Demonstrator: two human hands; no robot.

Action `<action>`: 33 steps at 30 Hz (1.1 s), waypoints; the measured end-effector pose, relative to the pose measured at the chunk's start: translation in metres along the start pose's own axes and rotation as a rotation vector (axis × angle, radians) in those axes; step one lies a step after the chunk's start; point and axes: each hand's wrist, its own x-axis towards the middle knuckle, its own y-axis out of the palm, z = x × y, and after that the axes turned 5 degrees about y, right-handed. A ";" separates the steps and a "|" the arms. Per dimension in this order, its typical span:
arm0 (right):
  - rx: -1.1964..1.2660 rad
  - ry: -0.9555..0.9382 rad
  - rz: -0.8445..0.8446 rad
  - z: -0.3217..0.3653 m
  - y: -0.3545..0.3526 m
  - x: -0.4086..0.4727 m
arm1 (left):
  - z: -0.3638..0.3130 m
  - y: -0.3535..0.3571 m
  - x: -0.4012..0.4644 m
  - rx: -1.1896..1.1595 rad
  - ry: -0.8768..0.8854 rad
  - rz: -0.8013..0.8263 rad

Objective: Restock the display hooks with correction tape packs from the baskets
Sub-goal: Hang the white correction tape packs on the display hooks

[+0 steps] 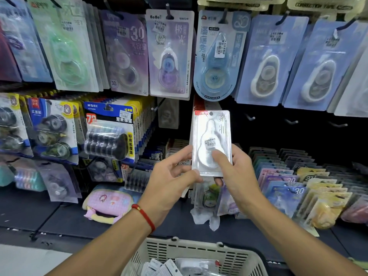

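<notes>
— Before a stationery shop's hook wall: what do the hands have?

— Both hold one clear correction tape pack (212, 143) upright. The right hand (235, 174) curls round its lower right edge, thumb pressed on the blister; the left hand (171, 176) touches its lower left edge with loosely bent fingers. A red cord bracelet (144, 216) circles the left wrist.

— And around them?

— Behind the pack, three bare hooks (291, 122) jut from a dark panel. Above hangs a row of carded tapes, one marked "BoBo" (169, 52), another "30" (126, 50). At left, an M&G multipack (111, 132) reads "72".

— Below?

— A dark shelf (49, 214) carries rows of upright packs (298, 176) and a pink pouch (108, 204). One pale slotted basket (201, 255) sits nearest the camera, with more packs inside.
</notes>
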 end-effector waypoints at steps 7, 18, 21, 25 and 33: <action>0.010 0.003 0.008 -0.003 0.005 0.003 | 0.006 -0.006 0.000 0.046 0.039 0.001; -1.220 -0.560 0.051 -0.039 -0.010 0.016 | 0.044 -0.030 0.017 0.604 -0.093 0.140; -1.324 -0.441 0.081 -0.037 -0.006 0.016 | 0.044 -0.031 0.014 0.644 -0.082 0.183; -1.301 -0.468 0.087 -0.033 -0.009 0.005 | 0.052 -0.037 0.002 0.882 -0.101 0.292; -1.510 0.120 0.389 -0.125 -0.074 -0.085 | 0.106 -0.079 -0.057 1.416 -0.296 0.647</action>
